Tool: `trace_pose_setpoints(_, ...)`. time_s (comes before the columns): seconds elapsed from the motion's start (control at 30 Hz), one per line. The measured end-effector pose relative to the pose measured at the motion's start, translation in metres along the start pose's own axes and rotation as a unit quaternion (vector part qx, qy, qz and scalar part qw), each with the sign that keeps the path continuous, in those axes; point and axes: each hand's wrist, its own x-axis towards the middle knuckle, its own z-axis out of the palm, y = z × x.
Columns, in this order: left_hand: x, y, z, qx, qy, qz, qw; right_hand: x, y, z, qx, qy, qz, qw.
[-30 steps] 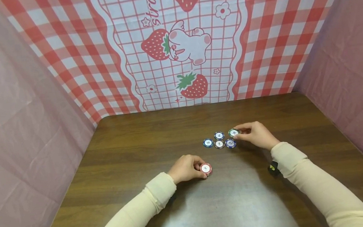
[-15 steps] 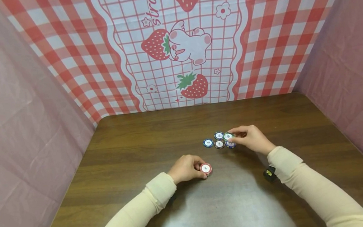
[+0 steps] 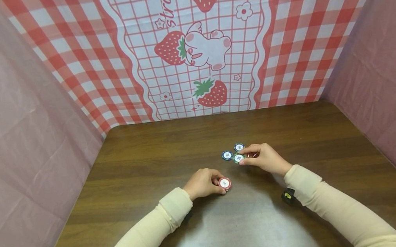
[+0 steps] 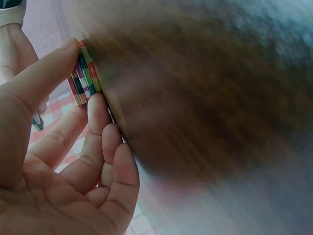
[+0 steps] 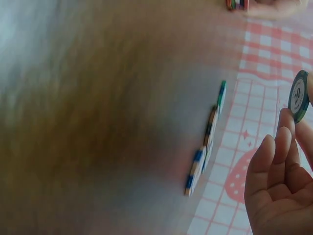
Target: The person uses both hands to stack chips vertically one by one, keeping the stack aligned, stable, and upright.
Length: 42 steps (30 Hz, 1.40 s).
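Note:
My left hand (image 3: 202, 183) pinches a short stack of poker chips (image 3: 225, 183) by its rim, a red chip marked 5 on top. Edges in several colours show in the stack (image 4: 85, 74) in the left wrist view, close to the tabletop. My right hand (image 3: 267, 159) holds a green poker chip (image 3: 238, 158) between thumb and fingers. In the right wrist view this green chip (image 5: 298, 97) reads 20 and is lifted off the table. Beside it lie a blue chip (image 3: 227, 155) and a dark blue chip (image 3: 239, 147). The held chip and right hand cover the other chips from the head view.
The brown wooden table (image 3: 144, 151) reaches back to a red-and-white checked cloth (image 3: 298, 52) with strawberries. Pink curtains (image 3: 380, 64) hang on both sides. A dark wrist device (image 3: 288, 196) sits under the right sleeve.
My right hand has carried the green chip leftward and slightly nearer, from the right end of the loose chips to over their middle. The left hand and its stack have stayed put.

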Motion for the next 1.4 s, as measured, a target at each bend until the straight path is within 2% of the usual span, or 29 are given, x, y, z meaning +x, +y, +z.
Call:
trace_pose_setpoints(0.13,0.0,0.001,0.0,-0.001,-0.004,-0.005,1.0,0.0,-0.004,0.007,0.003,-0.013,-0.01,0.9999)
trace_pose_setpoints(0.37,0.0,0.001,0.0,0.0,0.003,0.004,1.0,-0.001,-0.008,0.016,0.012,-0.033,-0.032,0.9989)
trace_pose_setpoints(0.63,0.0,0.002,-0.001,0.003,0.0,0.005,1.0,-0.003,-0.012,0.023,0.005,-0.078,-0.044,0.996)
trace_pose_setpoints(0.97,0.0,0.002,-0.001,0.001,-0.006,0.005,1.0,-0.005,-0.012,0.033,0.009,-0.102,-0.057,0.9931)
trace_pose_setpoints(1.2,-0.001,0.002,-0.001,-0.005,-0.008,-0.002,0.9999,-0.004,-0.015,0.035,0.01,-0.123,-0.072,0.9898)
trace_pose_setpoints(1.4,-0.001,0.002,-0.001,-0.005,-0.009,0.0,0.9999,-0.003,-0.017,0.037,-0.01,-0.14,-0.082,0.9866)
